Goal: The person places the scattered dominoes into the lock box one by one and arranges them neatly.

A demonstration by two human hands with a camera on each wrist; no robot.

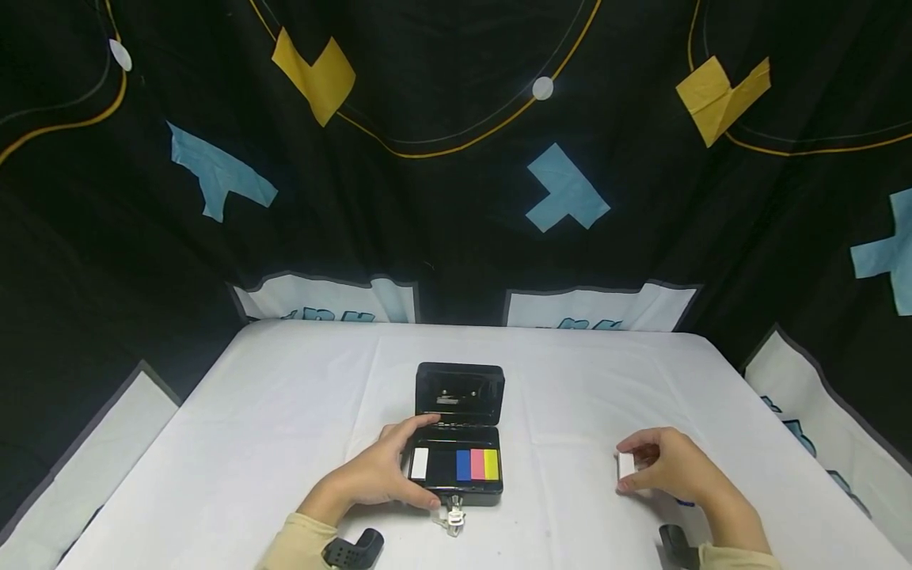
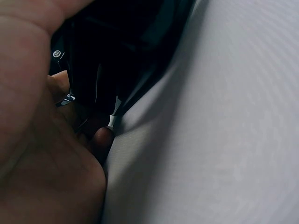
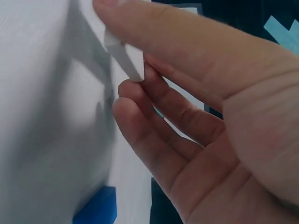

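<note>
A small black cash box (image 1: 466, 500) stands on the table with its lid (image 1: 459, 388) raised. My left hand (image 1: 378, 473) holds it by its left side, thumb at the front and a finger near the hinge. Inside lie a white block (image 1: 419, 464), a blue block (image 1: 463, 465), a pink block (image 1: 477, 465) and a yellow block (image 1: 491, 465); a dark stretch separates white from blue. Keys (image 1: 454, 518) hang at the front lock. Further right, my right hand (image 1: 677, 467) pinches a white block (image 1: 625, 465) between thumb and fingers, close to the tabletop.
Another blue block (image 3: 96, 205) lies on the table, mostly hidden beneath my right wrist in the head view. A white cloth covers the table (image 1: 570, 396). Black curtain (image 1: 427, 222) with blue and yellow patches surrounds its back and sides.
</note>
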